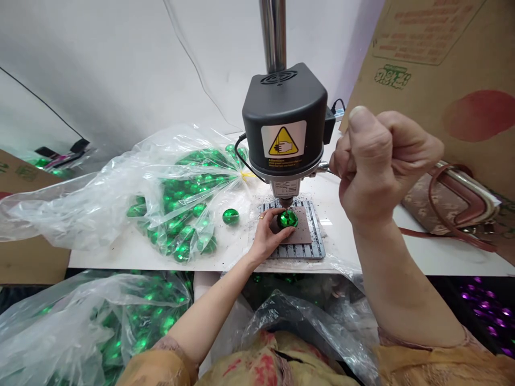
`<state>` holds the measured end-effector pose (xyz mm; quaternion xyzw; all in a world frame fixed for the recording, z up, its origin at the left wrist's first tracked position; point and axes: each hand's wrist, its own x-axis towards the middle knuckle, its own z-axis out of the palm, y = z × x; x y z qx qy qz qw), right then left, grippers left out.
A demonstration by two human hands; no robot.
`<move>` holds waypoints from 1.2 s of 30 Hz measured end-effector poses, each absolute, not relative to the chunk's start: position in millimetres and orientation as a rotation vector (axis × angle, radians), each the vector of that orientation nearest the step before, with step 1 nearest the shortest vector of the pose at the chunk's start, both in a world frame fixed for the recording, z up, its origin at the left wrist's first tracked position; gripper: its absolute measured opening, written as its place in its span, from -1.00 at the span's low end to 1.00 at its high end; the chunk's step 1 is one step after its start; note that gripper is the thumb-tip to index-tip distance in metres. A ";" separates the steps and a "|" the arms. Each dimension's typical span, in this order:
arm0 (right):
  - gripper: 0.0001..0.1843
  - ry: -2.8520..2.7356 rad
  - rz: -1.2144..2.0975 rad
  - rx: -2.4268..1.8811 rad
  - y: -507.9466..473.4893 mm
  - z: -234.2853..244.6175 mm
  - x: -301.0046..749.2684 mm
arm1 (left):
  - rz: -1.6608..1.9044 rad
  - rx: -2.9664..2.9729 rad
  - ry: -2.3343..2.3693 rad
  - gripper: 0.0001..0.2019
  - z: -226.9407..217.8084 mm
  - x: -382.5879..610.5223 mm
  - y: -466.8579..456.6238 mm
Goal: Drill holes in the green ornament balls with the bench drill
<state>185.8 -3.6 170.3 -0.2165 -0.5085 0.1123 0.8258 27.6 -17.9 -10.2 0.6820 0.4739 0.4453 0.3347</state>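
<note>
A shiny green faceted piece (pixel 288 219) sits on a brown board (pixel 303 235) under the tip of a black bench drill (pixel 284 118). My left hand (pixel 267 233) pinches it from the left, thumb in front and fingers behind. At the drill's right side a short metal lever (pixel 323 167) sticks out. Closed in a fist at the lever's outer end is my right hand (pixel 374 161), which hides the rest of it. The drill's tip comes down close to the top of the green piece; whether they touch I cannot tell.
Left of the drill lie a loose green piece (pixel 230 216) and a clear plastic bag (pixel 132 171) of several more. The slotted metal base (pixel 317 249) carries dark crumbs. A cardboard box (pixel 422 59) and a handbag (pixel 438 206) stand at right. Purple pieces (pixel 483 308) lie below.
</note>
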 end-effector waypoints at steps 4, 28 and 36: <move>-0.46 -1.053 0.179 -0.452 -12.0 159.8 181.1 | 1.180 1.791 1.218 -0.52 -12.0 27.0 -17.7; -0.50 -1.203 -0.126 -0.233 -6.1 116.6 190.4 | 1.181 1.801 1.182 -0.51 -22.2 25.5 -14.7; -0.51 -1.237 -0.196 -0.277 -7.2 108.0 194.5 | 1.193 1.843 1.191 -0.52 -22.8 25.8 -15.4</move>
